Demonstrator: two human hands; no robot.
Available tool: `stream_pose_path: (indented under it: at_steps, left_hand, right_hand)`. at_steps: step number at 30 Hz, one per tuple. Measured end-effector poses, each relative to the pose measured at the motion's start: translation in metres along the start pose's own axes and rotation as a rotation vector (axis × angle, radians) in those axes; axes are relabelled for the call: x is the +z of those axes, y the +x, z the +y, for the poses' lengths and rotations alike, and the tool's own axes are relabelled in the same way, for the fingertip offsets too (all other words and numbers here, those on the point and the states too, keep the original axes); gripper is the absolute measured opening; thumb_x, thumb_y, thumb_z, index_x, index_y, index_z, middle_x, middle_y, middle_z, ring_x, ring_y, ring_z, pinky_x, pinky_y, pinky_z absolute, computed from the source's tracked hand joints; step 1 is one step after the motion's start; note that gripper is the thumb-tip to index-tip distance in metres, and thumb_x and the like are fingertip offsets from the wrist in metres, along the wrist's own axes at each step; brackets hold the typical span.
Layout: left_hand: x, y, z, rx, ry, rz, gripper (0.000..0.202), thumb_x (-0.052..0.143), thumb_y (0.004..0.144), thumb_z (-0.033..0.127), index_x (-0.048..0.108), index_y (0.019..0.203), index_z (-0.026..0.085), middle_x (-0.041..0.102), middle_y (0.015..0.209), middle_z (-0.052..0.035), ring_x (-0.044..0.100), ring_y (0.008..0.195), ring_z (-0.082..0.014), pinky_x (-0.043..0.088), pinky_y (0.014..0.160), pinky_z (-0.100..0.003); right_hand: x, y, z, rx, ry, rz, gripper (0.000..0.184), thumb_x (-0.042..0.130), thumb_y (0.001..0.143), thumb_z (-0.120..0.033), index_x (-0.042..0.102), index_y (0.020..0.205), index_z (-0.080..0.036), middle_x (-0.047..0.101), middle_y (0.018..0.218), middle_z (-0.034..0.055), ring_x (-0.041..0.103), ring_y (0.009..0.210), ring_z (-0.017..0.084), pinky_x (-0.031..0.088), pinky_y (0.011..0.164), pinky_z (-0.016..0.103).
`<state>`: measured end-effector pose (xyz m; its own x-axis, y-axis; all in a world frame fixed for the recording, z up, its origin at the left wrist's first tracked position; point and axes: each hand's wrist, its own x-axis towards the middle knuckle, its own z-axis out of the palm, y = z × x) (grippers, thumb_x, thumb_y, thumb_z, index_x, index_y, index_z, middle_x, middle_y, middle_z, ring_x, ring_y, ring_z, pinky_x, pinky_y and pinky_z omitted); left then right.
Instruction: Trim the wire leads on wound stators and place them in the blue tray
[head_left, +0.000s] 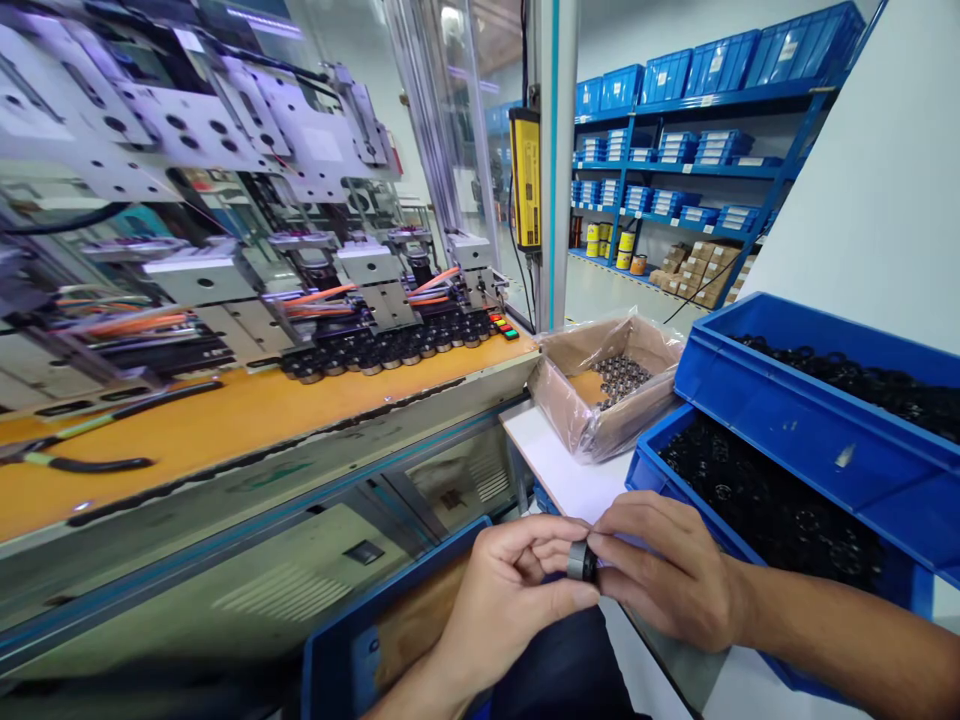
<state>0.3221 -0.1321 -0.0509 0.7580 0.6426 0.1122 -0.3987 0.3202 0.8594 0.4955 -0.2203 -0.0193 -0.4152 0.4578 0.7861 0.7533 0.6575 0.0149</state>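
My left hand (504,592) and my right hand (663,572) meet at the bottom centre, both pinching one small dark ring-shaped part (580,562) between their fingertips. The part sits upright between thumb and forefingers. Right beside my right hand is a blue bin (643,468) full of black ring parts. A second blue bin (795,400) of black rings is stacked above it. A cardboard box (570,395) lined with plastic holds small metal parts, just beyond my hands on a white table (559,470).
An assembly machine with a row of dark round fixtures (390,350) stands on an orange bench (225,420) at left. Black-handled tools (97,462) lie on that bench. An open blue bin (390,620) is below my left hand. Blue shelving (697,150) is far behind.
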Motion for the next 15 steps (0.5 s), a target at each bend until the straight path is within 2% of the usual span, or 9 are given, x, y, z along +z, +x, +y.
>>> stream_pose_path:
  at_steps: [4,12,15]
  left_hand:
    - [-0.0001,-0.0012,-0.0002,0.031,0.014,0.004,0.035,0.091,0.058,0.009,0.08,0.089,0.021,0.082,0.081,-0.0037,0.077,0.073,-0.0134,0.059,0.071,-0.017]
    - [0.0001,-0.0036,-0.0008,0.042,0.016,-0.017,0.036,0.089,0.061,0.006,0.081,0.091,0.024,0.082,0.082,-0.0022,0.077,0.074,-0.012,0.059,0.072,-0.015]
    - [0.0009,-0.004,0.0008,0.055,0.021,-0.009,0.036,0.089,0.06,0.005,0.081,0.09,0.023,0.082,0.081,-0.0021,0.076,0.073,-0.0117,0.058,0.071,-0.014]
  right_hand:
    - [0.0014,-0.0012,-0.001,0.012,-0.03,0.009,0.021,0.06,0.091,-0.009,0.06,0.111,-0.004,0.067,0.099,0.0154,0.066,0.096,0.021,0.063,0.08,0.034]
    - [0.0023,0.0002,-0.0023,0.008,-0.039,0.017,0.015,0.058,0.093,-0.01,0.061,0.108,-0.007,0.067,0.1,0.0143,0.067,0.096,0.019,0.061,0.083,0.032]
    - [0.0013,0.0007,-0.003,0.026,-0.054,0.013,0.02,0.06,0.093,-0.012,0.06,0.112,-0.005,0.068,0.1,0.0155,0.067,0.099,0.02,0.061,0.084,0.032]
